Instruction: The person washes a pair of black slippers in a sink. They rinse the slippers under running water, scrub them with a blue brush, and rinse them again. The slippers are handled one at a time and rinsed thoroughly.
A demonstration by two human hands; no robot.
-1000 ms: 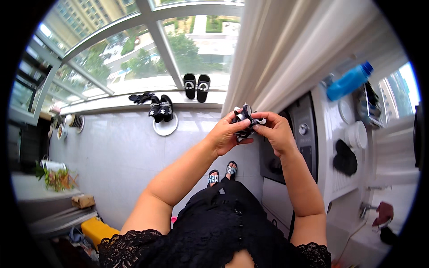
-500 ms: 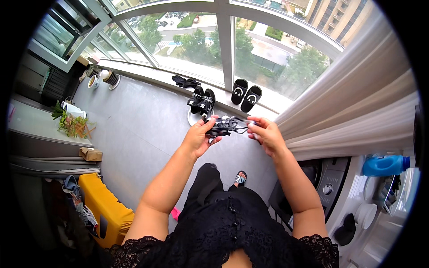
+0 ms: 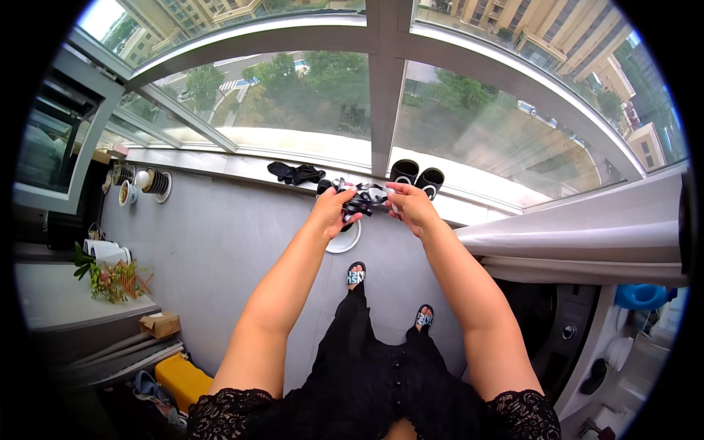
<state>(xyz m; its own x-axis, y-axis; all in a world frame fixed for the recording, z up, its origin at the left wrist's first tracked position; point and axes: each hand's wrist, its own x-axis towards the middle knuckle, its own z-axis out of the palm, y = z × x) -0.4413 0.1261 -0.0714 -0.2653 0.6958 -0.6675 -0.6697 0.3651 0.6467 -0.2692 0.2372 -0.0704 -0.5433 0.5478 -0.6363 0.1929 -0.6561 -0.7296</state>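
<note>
My left hand [image 3: 331, 213] is closed around one side of a tangled bundle of black and white looped strips [image 3: 369, 198], too small to name surely. My right hand [image 3: 412, 208] pinches its other end, where something white shows between the fingers. Both arms reach forward, holding the bundle up off the floor. Beyond my left hand, a pair of black shoes [image 3: 323, 187] is mostly hidden. Under the bundle, a white round basin or tray [image 3: 345, 242] shows in part on the floor.
Black slippers [image 3: 404, 172] lean on the window ledge, with a crumpled black item [image 3: 295, 174] to their left. Plants [image 3: 114, 282] and pots stand at the left. A curtain [image 3: 572, 242], a dark washing machine [image 3: 561, 330] and a blue bottle [image 3: 639, 295] are at the right.
The view has shifted nearer the window and tilted up. My hands are slightly closer together, still holding the bundle, which now covers most of the black shoes. Both sandalled feet now show.
</note>
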